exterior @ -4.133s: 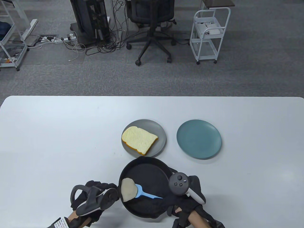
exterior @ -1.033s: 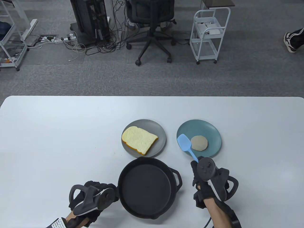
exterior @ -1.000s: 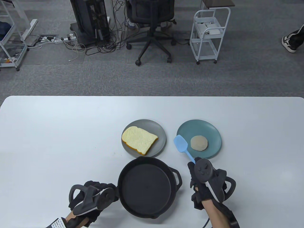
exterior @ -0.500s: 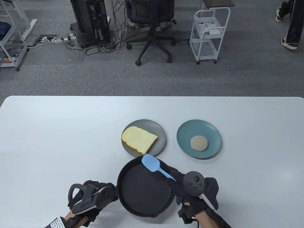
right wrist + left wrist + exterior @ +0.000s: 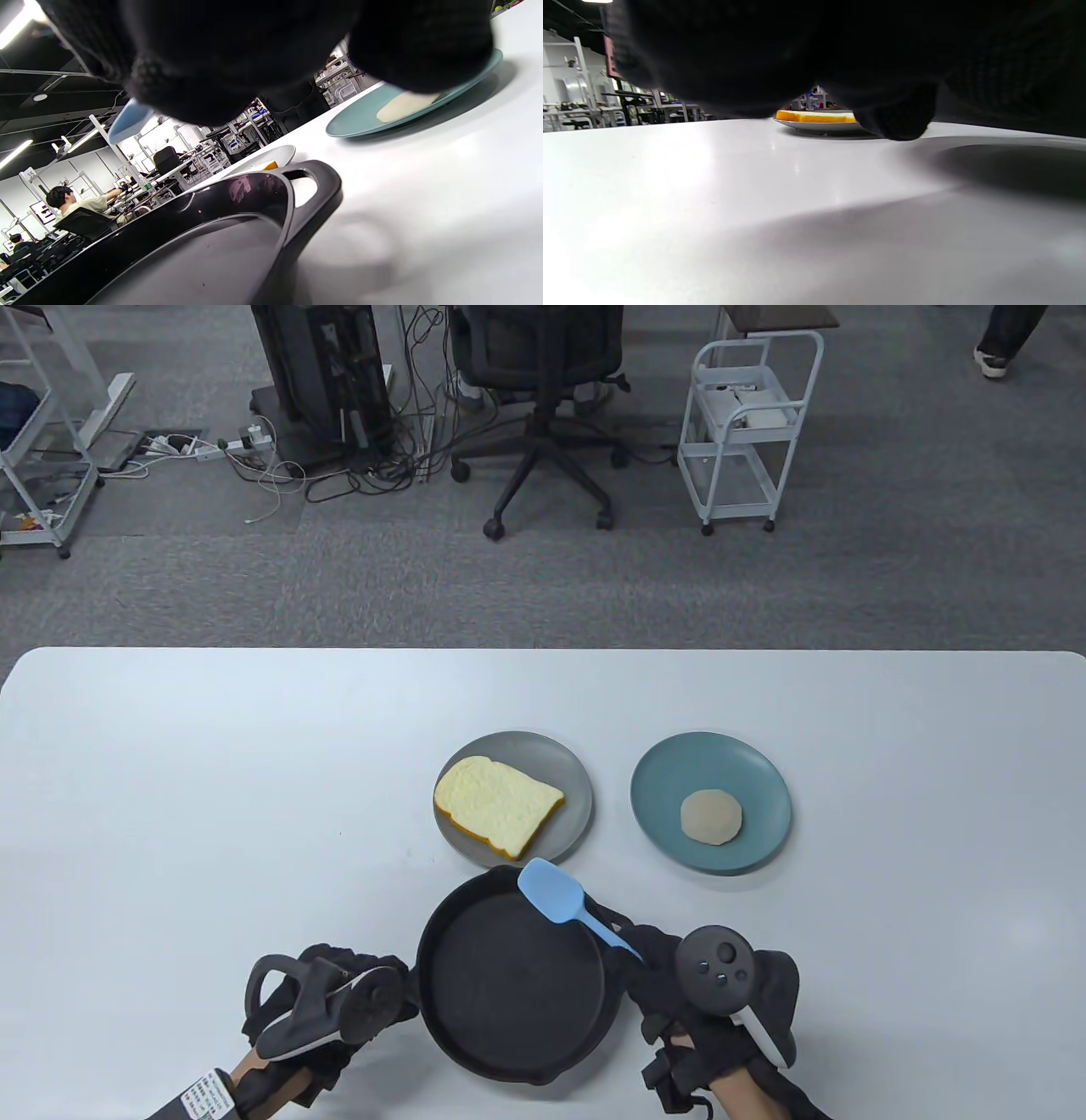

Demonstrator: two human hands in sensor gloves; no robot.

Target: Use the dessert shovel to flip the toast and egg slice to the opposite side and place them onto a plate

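With the toast (image 5: 497, 807) on the grey plate (image 5: 570, 780) and the egg slice (image 5: 711, 818) on the blue plate (image 5: 662, 768), the remaining step looks like setting the dessert shovel (image 5: 573, 907) down; lower it flat, clear of both plates. The right hand (image 5: 704, 1001), at 5 o'clock of the empty pan (image 5: 512, 972), curls round the handle, blade raised over the pan's 1 o'clock rim. The left hand (image 5: 327, 1010) sits at the pan's 9 o'clock; I cannot tell its grip.
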